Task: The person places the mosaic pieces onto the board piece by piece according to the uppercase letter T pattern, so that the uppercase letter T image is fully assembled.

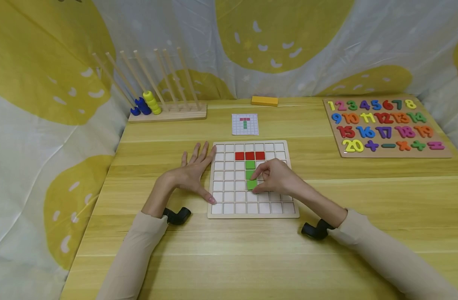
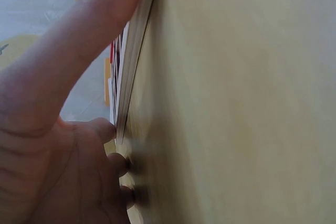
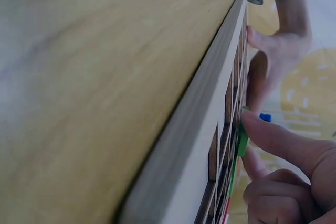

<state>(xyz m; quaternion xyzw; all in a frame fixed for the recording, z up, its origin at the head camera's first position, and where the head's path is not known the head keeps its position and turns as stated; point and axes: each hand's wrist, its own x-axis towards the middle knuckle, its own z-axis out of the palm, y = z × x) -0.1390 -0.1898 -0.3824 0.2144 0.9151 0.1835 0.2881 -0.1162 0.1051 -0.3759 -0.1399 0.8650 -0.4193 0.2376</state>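
Observation:
A white wooden grid board [image 1: 251, 216] lies on the table. Three red square tiles [image 1: 250, 156] sit side by side in its second row. Below the middle one, green square tiles run down a column. My right hand [image 1: 279, 177] pinches the lowest green tile [image 1: 251, 185] between thumb and finger; in the right wrist view this green tile [image 3: 242, 141] stands tilted over its cell. My left hand [image 1: 191, 174] is spread at the board's left edge, thumb near the lower corner and forefinger near the upper one.
Behind the board lies a small pattern card [image 1: 245, 124] with a red and green T. An orange block [image 1: 264, 101] sits farther back. A peg stand [image 1: 169, 114] with blue and yellow pieces is at back left, a number board [image 1: 395, 153] at back right.

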